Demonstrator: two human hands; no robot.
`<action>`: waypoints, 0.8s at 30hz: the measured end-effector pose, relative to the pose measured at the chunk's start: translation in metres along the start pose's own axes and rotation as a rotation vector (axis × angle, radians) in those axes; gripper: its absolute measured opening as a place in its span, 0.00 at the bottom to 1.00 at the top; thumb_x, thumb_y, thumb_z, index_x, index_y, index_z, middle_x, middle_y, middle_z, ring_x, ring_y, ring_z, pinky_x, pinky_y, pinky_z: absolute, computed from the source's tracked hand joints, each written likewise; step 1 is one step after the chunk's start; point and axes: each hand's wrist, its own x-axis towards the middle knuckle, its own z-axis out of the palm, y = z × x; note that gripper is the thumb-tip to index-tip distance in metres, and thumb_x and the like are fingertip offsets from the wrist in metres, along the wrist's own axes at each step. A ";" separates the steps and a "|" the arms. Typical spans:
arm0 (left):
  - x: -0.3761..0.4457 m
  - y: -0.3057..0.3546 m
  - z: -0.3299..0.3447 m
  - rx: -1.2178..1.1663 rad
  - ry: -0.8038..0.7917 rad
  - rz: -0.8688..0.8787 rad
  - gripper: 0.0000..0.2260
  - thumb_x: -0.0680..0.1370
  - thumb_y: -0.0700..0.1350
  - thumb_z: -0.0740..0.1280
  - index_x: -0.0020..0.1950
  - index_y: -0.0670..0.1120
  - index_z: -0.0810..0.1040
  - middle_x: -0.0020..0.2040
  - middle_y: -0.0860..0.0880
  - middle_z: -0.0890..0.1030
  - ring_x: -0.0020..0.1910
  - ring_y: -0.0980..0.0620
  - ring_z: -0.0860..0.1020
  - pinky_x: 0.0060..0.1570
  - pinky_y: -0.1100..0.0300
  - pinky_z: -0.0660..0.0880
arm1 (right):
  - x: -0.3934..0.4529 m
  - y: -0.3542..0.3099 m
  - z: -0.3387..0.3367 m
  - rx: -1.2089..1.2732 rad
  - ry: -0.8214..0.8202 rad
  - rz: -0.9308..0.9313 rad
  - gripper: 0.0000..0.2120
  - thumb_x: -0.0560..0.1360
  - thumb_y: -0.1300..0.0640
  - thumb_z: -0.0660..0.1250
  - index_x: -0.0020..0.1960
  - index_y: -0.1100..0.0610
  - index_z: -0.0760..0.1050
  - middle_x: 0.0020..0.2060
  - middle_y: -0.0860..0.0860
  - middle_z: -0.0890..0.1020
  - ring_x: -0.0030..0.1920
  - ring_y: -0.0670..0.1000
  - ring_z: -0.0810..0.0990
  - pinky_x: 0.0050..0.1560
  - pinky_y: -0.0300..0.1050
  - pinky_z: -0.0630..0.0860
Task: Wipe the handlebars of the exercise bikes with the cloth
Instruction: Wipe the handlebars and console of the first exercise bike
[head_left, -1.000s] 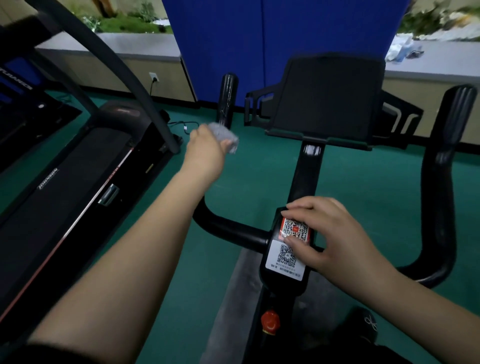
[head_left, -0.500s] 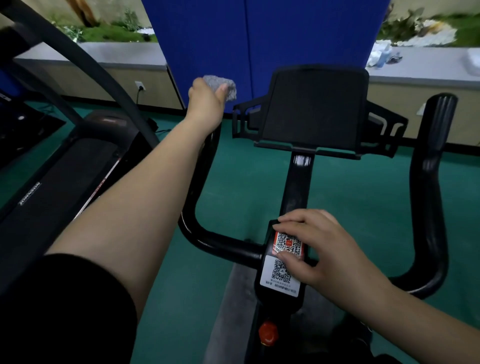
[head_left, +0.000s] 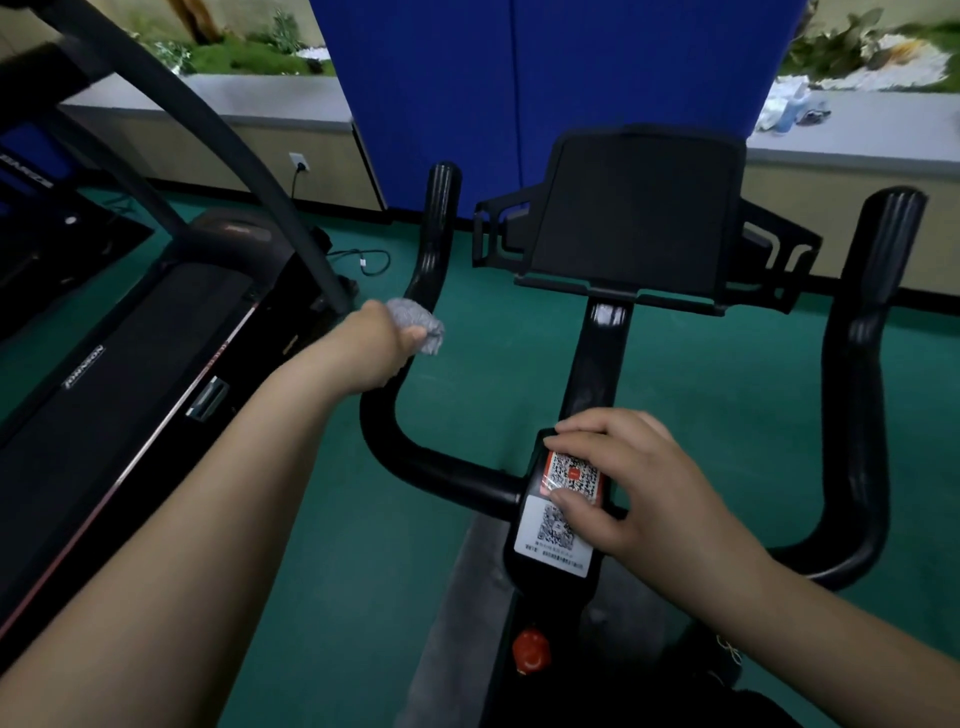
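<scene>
A: Where do we find the cloth (head_left: 415, 325)?

B: We see the grey cloth bunched in the left hand (head_left: 376, 348), whose fingers curl round it and press it against the left handlebar (head_left: 431, 249), about midway up the upright section, just above the lower bend.

A: And the right hand (head_left: 631, 478)?

B: We note it resting on the centre clamp plate (head_left: 553, 540) of the bike, fingers loosely bent, fingertips touching the red-bordered QR sticker (head_left: 571, 473); it holds nothing. A white QR label (head_left: 550, 535) lies just below the thumb.

A: What surrounds these?

B: We observe the right handlebar (head_left: 872, 364) standing free, well apart from both hands. Between the two bars rises the black tablet holder (head_left: 639, 218) on its stem. A red knob (head_left: 530, 652) sits low on the frame. To the left stands a treadmill (head_left: 130, 364); beneath lies green floor (head_left: 467, 395), and behind, a blue panel (head_left: 545, 78).
</scene>
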 end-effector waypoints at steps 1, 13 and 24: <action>0.000 0.003 0.001 -0.034 0.026 0.021 0.23 0.76 0.55 0.62 0.60 0.36 0.70 0.53 0.37 0.79 0.47 0.40 0.78 0.45 0.55 0.73 | 0.000 0.000 0.000 -0.004 -0.007 0.004 0.20 0.71 0.43 0.63 0.60 0.49 0.78 0.56 0.40 0.75 0.60 0.41 0.70 0.62 0.28 0.62; 0.067 0.091 -0.049 -0.591 0.226 0.136 0.28 0.78 0.60 0.54 0.68 0.40 0.63 0.47 0.43 0.75 0.39 0.49 0.73 0.36 0.57 0.70 | -0.001 0.002 0.000 -0.019 0.003 -0.016 0.19 0.70 0.45 0.64 0.59 0.50 0.78 0.55 0.40 0.75 0.59 0.40 0.70 0.61 0.28 0.63; 0.001 0.039 -0.019 -0.309 0.046 0.074 0.23 0.77 0.57 0.59 0.58 0.38 0.74 0.52 0.42 0.79 0.51 0.43 0.77 0.47 0.57 0.70 | 0.000 0.000 -0.002 -0.022 -0.013 -0.031 0.21 0.71 0.42 0.62 0.59 0.50 0.78 0.54 0.40 0.76 0.58 0.40 0.69 0.60 0.26 0.61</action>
